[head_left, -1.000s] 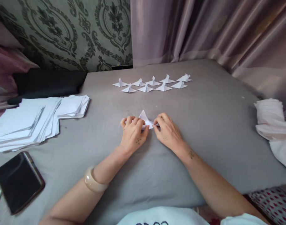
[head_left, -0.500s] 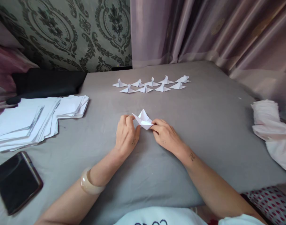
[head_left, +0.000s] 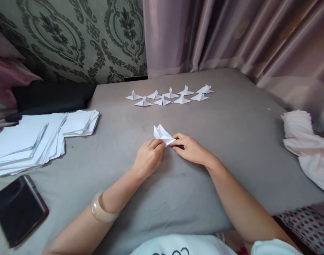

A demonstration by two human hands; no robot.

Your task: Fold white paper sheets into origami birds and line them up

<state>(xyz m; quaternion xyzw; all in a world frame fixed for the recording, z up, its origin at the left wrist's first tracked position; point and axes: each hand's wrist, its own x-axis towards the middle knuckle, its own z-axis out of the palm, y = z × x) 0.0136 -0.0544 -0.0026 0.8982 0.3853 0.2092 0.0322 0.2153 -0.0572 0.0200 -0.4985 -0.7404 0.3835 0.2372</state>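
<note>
A partly folded piece of white paper [head_left: 163, 134] is held between my two hands above the grey cloth. My left hand [head_left: 149, 157] pinches its near left edge, the fingers bent over it and the thumb hidden beneath. On the other side my right hand [head_left: 190, 148] grips the right corner between thumb and fingers. Two pointed flaps of the paper stand up on its far left side. Beyond the hands, several finished-looking white origami pieces [head_left: 162, 102] with spread wings sit in two rows.
Grey cloth [head_left: 231, 141] covers the table. To the left lie stacks of white paper [head_left: 52, 134], a dark phone [head_left: 20, 210] with a cable, and a black folded item [head_left: 52, 96]. A pale crumpled cloth [head_left: 305, 141] lies at the right edge. Curtains [head_left: 175, 35] hang behind.
My left hand has moved right and closed on the near edge of the paper. The paper's left point now stands more upright, while my right hand keeps hold of the right corner.
</note>
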